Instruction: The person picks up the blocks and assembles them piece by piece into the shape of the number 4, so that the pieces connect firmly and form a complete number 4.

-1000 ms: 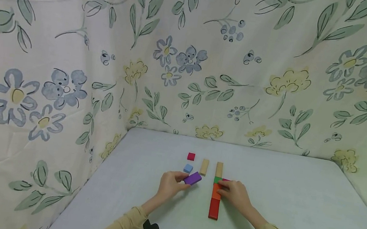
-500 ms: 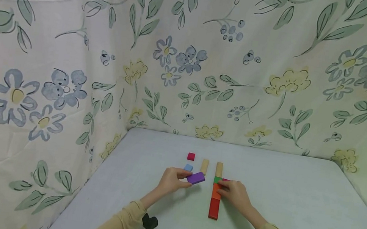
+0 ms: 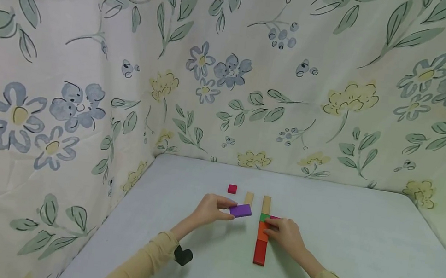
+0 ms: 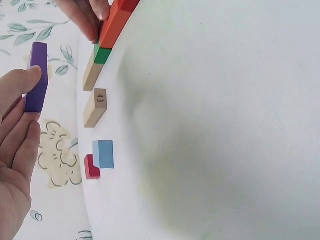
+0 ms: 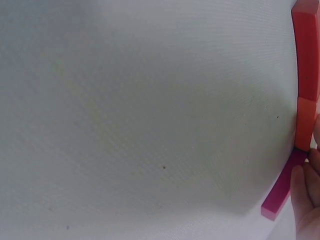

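Note:
In the head view my left hand (image 3: 211, 210) pinches a purple block (image 3: 240, 210) between thumb and fingers, held above the table. It is seen edge-on in the left wrist view. To its right runs a line of end-to-end blocks: a red one (image 3: 260, 253) nearest me, then an orange one (image 3: 261, 233), a green one (image 3: 264, 217) and a plain wooden one (image 3: 267, 204). The fingers of my right hand (image 3: 289, 234) rest on the line around the orange and green blocks. A magenta block (image 5: 283, 186) sticks out sideways by that hand, partly hidden in the head view.
A loose wooden block (image 4: 96, 107) marked 43 lies left of the line. A light-blue block (image 4: 104, 154) and a small red block (image 3: 232, 189) are farther left. Floral cloth (image 3: 229, 89) hangs behind the white table (image 3: 360, 248).
My left hand has carried the purple block rightward and slightly away from me, covering the light-blue block in the head view. My right hand stays in place on the line.

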`<state>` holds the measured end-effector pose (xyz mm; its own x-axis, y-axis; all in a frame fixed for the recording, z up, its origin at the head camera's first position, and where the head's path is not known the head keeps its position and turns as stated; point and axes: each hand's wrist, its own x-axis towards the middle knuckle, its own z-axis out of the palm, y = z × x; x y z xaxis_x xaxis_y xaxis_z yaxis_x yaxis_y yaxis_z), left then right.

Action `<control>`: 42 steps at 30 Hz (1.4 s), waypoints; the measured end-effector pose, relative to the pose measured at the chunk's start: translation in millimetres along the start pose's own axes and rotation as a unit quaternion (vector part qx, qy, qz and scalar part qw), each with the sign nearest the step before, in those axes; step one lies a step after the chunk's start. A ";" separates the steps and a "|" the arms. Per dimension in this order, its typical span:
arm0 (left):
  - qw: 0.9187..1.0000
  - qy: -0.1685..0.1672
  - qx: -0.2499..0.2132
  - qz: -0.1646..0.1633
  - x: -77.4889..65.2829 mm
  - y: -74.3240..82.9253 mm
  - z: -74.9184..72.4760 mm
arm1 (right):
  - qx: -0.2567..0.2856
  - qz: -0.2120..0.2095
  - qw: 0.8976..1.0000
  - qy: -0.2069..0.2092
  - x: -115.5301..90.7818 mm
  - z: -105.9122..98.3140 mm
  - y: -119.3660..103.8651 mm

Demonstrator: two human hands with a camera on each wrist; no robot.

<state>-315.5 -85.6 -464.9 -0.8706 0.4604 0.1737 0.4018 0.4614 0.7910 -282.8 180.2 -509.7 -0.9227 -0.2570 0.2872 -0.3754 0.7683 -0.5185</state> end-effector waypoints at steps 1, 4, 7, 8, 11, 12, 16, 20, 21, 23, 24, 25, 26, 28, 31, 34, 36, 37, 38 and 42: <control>1.000 -0.004 -0.001 0.002 1.3 -0.1 -0.7 | 0.001 0.002 1.000 -0.001 0.2 -0.1 0.1; 1.000 -0.017 -0.003 0.004 4.9 -0.5 -2.5 | 0.003 0.005 1.000 -0.004 0.6 -0.3 0.5; 0.999 -0.030 -0.001 0.013 7.9 -1.7 -3.9 | 0.005 0.007 1.000 -0.007 1.0 -0.3 0.7; 0.999 -0.034 0.000 0.015 8.9 -2.1 -4.2 | 0.005 0.007 1.000 -0.007 1.1 -0.3 0.7; 0.999 -0.047 -0.001 0.022 11.4 -3.6 -4.3 | 0.003 0.007 1.000 -0.005 1.3 0.0 0.8; 0.998 -0.051 -0.002 0.022 12.1 -4.1 -4.1 | 0.003 0.006 1.000 -0.005 1.3 0.1 0.8; 0.998 -0.062 -0.002 0.016 16.1 -7.3 -1.0 | 0.004 0.006 1.000 -0.003 1.3 0.3 0.9; 0.997 -0.068 0.017 0.017 19.9 -10.5 3.9 | 0.001 0.000 1.000 -0.001 1.1 0.2 0.6; 0.997 -0.070 0.022 0.018 20.5 -11.0 5.1 | 0.001 -0.001 1.000 0.000 1.2 0.3 0.6; 0.996 -0.073 0.035 0.021 20.8 -11.1 7.0 | 0.002 -0.004 1.000 0.001 1.1 0.4 0.5; 0.996 -0.075 0.039 0.023 20.8 -10.9 7.9 | 0.003 -0.004 1.000 0.000 1.0 0.4 0.4; 0.996 -0.075 0.042 0.026 20.8 -10.6 8.6 | 0.004 -0.002 1.000 0.000 1.1 0.4 0.3; 0.996 -0.075 0.046 0.027 21.0 -10.7 9.5 | 0.005 0.000 1.000 -0.001 1.1 0.4 0.1; 0.995 -0.074 0.054 0.028 21.2 -10.8 11.1 | 0.006 0.005 1.000 -0.004 1.1 0.3 -0.3; 0.995 -0.071 0.066 0.027 22.3 -11.3 13.7 | 0.008 0.011 1.000 -0.007 1.1 0.1 -0.8; 0.994 -0.070 0.077 0.025 23.9 -12.2 16.3 | 0.012 0.015 1.000 -0.007 0.9 -0.1 -1.1; 0.993 -0.071 0.087 0.027 25.0 -13.8 18.3 | 0.012 0.017 1.000 -0.008 0.8 -0.2 -1.2; 0.993 -0.073 0.092 0.028 25.5 -14.7 19.2 | 0.011 0.017 1.000 -0.008 0.8 -0.2 -1.0; 0.992 -0.073 0.098 0.031 25.9 -15.6 20.2 | 0.012 0.018 1.000 -0.009 0.7 -0.1 -0.9; 0.990 -0.074 0.116 0.039 27.0 -19.0 24.1 | 0.011 0.016 1.000 -0.008 0.8 0.3 -0.2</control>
<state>-339.8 -63.6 -489.3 -0.7906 0.5991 0.1268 0.5350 0.5749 0.6191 -283.5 179.7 -509.6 -0.9355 -0.2427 0.2569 -0.3476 0.7634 -0.5444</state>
